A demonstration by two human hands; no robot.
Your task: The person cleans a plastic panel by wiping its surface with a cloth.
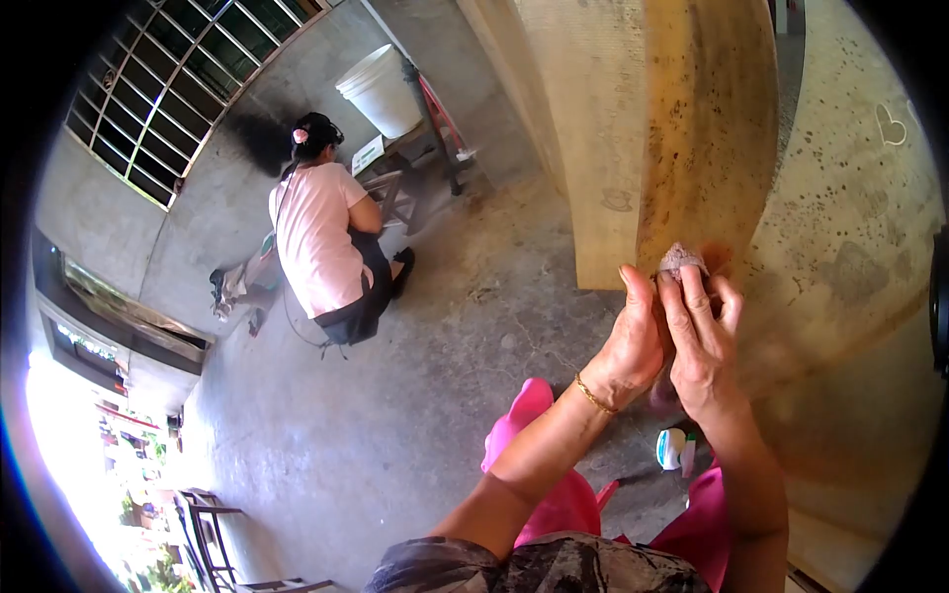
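My right hand (pixel 704 346) has its fingers bent over a small crumpled pinkish-grey cloth (pixel 682 260), close against a tall yellowish-brown sheet (pixel 692 128) with dark specks. Just left of it, my left hand (pixel 633 341) is raised with the thumb pointing up. Its other fingers are hidden behind the right hand, so I cannot tell what they grip. A gold bracelet (pixel 595 393) circles the left wrist. On the right, a wide pale-yellow speckled surface (pixel 840 198) carries a heart-shaped mark.
A person in a pink shirt (pixel 321 232) crouches at the wall beside a low wooden stand (pixel 395 193) and a white bucket (pixel 381 91). A small white container (pixel 670 448) is on the concrete floor (pixel 395 425) below my hands. A dark stool (pixel 208 524) stands at lower left.
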